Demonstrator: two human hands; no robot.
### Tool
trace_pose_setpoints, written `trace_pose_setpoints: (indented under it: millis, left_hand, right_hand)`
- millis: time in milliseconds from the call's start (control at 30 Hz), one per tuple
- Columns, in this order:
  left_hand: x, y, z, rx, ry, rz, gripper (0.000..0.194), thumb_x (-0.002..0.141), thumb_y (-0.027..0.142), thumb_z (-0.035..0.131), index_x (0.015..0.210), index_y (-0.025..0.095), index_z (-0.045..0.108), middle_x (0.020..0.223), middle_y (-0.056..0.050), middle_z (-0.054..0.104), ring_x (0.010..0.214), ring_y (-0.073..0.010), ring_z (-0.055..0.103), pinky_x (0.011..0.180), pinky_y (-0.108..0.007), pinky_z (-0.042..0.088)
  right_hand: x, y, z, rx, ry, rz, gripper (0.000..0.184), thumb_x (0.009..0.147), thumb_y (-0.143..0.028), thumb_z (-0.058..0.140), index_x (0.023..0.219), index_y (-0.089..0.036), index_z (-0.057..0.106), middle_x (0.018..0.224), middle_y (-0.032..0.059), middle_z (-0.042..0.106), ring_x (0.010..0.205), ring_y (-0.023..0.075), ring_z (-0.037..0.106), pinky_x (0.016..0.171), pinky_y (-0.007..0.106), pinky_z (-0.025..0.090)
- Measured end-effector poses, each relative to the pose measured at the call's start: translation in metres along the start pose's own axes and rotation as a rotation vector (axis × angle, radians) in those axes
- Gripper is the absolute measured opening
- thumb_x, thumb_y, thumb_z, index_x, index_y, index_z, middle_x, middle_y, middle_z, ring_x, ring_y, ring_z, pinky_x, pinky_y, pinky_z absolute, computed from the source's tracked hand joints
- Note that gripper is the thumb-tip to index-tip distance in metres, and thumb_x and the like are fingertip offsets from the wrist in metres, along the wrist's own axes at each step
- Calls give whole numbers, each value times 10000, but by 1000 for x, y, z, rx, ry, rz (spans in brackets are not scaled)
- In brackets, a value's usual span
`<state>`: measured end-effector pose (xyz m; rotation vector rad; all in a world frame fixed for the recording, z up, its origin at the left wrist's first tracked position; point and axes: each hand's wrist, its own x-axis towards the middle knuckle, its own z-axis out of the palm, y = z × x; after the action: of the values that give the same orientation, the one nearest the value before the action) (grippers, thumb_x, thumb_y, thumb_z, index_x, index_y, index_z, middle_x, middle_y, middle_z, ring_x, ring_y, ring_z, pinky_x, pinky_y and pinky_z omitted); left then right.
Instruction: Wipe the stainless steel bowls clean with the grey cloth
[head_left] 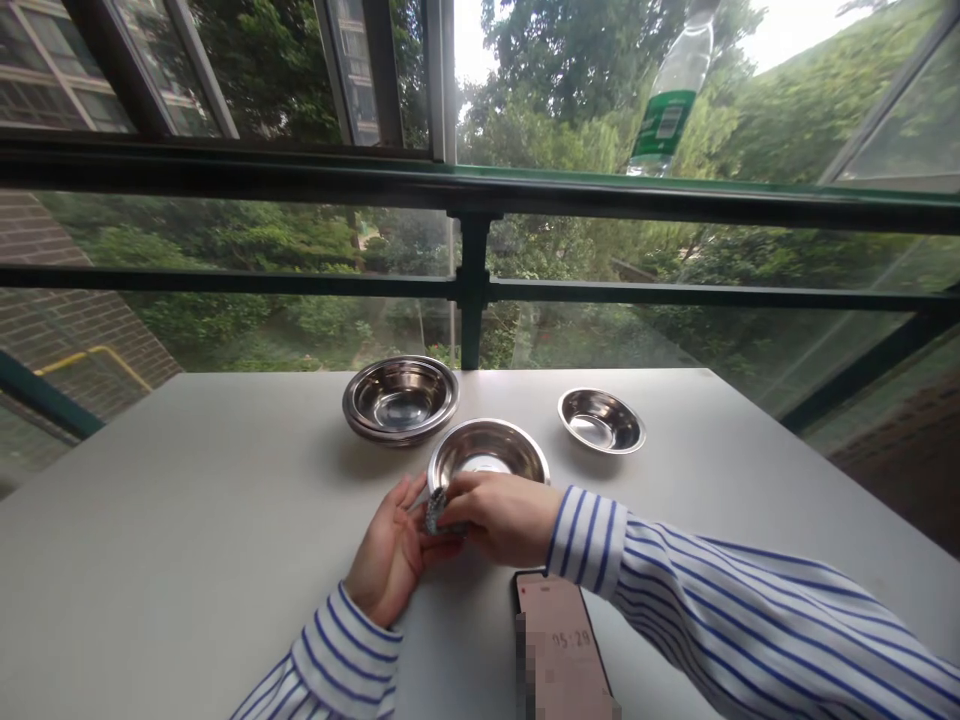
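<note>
A shiny metal bowl (525, 440) sits in front of me near the middle of the table, its near side partly hidden by my hands. My left hand (394, 550) is turned palm up at the bowl's near left side, thumb by the rim and fingers reaching under it, seemingly holding it. Pinched in my right hand (506, 515) is a grey, shiny, crinkled piece that looks like a steel wool scrubber (434, 511), pressed at the outside of the near left rim. Some of the right fingertips are hidden.
Nested metal bowls (401, 410) stand behind at the left, and a single smaller metal bowl (601, 422) at the right. A phone (562, 640) showing a timer lies below my right wrist. Beyond the white table (187, 520) is a window railing (300, 180) with a plastic bottle (667, 110).
</note>
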<state>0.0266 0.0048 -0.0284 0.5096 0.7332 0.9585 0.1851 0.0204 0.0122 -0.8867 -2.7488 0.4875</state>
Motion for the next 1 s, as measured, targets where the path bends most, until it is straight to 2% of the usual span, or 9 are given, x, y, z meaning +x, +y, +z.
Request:
trace_pose_setpoints:
  millis: [67, 233, 467, 700, 767, 900, 1000]
  left_hand:
    - [0, -1, 2, 18, 13, 2, 364, 849, 327, 440, 1158, 147, 510, 768, -64, 676, 553, -157, 631, 536, -298, 525]
    - [2, -4, 1, 71, 53, 4, 329, 852, 331, 450, 1092, 133, 554, 724, -68, 686, 550, -167, 641, 546, -308, 534]
    - [0, -7, 2, 232, 79, 53, 491, 795, 239, 562, 1263, 191, 420, 802, -74, 697, 542, -165, 650, 501, -279, 524]
    - [1, -7, 1, 258, 132, 119, 494, 767, 142, 586, 1237, 183, 441, 725, -38, 688, 583, -155, 650, 527, -254, 527]
    - [1, -6, 0, 302, 141, 113, 502, 761, 154, 595, 1236, 180, 434, 681, -31, 676, 546, -161, 643, 488, -258, 520]
    - [1, -6, 1, 365, 170, 128, 489, 762, 152, 589, 1225, 167, 433, 665, -25, 666, 523, -149, 638, 513, -273, 536]
    - [1, -7, 2, 361, 178, 141, 514, 747, 167, 607, 1230, 179, 432, 679, -17, 662, 530, -147, 639, 508, -268, 537]
  right_hand:
    - [-4, -2, -2, -42, -25, -19, 286, 706, -75, 500, 936, -158, 649, 917, 65, 581, 766, 145, 551, 721, 238, 440]
    - [-3, -7, 3, -120, 45, -2, 281, 741, -103, 496, 991, -136, 619, 1009, 99, 559, 843, 169, 536, 790, 281, 423]
    - [-25, -6, -3, -83, -63, -65, 321, 724, -75, 493, 997, -181, 627, 1016, 57, 566, 836, 155, 556, 792, 254, 430]
    - [-21, -8, 4, -98, 2, -66, 326, 741, -92, 491, 1041, -161, 599, 1095, 75, 538, 917, 168, 525, 850, 272, 408]
    - [-30, -8, 4, -122, -39, -52, 291, 743, -104, 497, 1002, -178, 608, 1070, 57, 551, 889, 164, 521, 818, 271, 418]
    - [-52, -7, -1, -265, -114, -23, 162, 784, -137, 486, 867, -179, 618, 973, 57, 574, 811, 170, 500, 699, 287, 426]
    - [-55, -11, 4, -383, -77, -39, 155, 834, -157, 445, 841, -172, 600, 941, 67, 565, 774, 171, 476, 636, 293, 411]
